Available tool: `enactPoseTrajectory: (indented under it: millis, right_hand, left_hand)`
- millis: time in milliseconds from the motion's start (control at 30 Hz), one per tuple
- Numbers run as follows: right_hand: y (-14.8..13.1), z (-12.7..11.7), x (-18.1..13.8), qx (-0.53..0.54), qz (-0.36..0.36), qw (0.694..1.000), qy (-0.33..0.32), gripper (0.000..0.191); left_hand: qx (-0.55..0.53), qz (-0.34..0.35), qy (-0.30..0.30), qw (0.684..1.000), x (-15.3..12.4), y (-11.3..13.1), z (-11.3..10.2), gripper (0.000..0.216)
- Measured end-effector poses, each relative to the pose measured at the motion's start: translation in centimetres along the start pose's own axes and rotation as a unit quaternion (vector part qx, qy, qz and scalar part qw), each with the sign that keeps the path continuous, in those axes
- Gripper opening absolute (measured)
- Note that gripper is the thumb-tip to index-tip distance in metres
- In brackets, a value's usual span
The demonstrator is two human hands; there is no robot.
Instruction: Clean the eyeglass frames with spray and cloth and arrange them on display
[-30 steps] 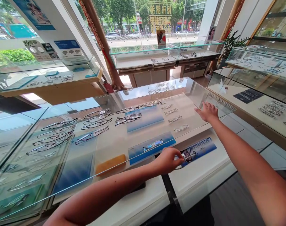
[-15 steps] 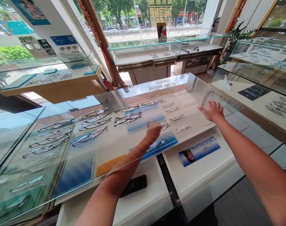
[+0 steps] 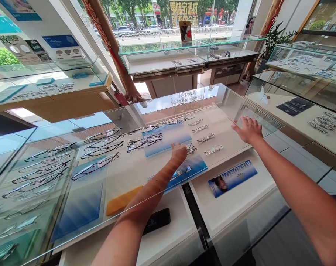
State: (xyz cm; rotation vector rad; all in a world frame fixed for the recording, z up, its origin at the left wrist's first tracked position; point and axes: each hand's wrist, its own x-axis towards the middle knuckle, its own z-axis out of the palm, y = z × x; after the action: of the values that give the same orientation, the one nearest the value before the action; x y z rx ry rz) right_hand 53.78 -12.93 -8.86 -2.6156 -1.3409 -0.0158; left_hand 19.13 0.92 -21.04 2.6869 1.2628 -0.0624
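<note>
My left hand (image 3: pixel 179 152) reaches inside the glass display case with bent, closed fingers. A dark-framed pair of eyeglasses (image 3: pixel 191 149) shows at the right edge of that hand, partly covered by it and apparently in its grip. Just below lies another pair of eyeglasses (image 3: pixel 183 170) on a blue card (image 3: pixel 199 166). My right hand (image 3: pixel 250 130) rests on the top glass near the case's right end, fingers spread and holding nothing. Between the hands several clear and thin-framed eyeglasses (image 3: pixel 206 138) stand in a column on the white shelf.
Rows of eyeglasses (image 3: pixel 103 149) fill the case's left half, near an orange box (image 3: pixel 123 200). Below, pulled-out drawers hold a black case (image 3: pixel 157 221) and a blue printed card (image 3: pixel 233 178). Other glass showcases (image 3: pixel 162 55) stand at the back, left and right.
The view has swung slightly, shifting the scene a little to the left. Both hands keep nearly the same places, the left by the eyeglasses and the right on the glass.
</note>
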Motion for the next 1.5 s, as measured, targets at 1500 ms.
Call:
enactPoseTrajectory:
  millis: [1500]
  right_hand:
    - [-0.6,-0.9,-0.6,-0.012,0.003,1.000,-0.006,0.095]
  left_hand:
    - [-0.055,0.011,0.116,0.992,4.3,-4.0,-3.5,0.019]
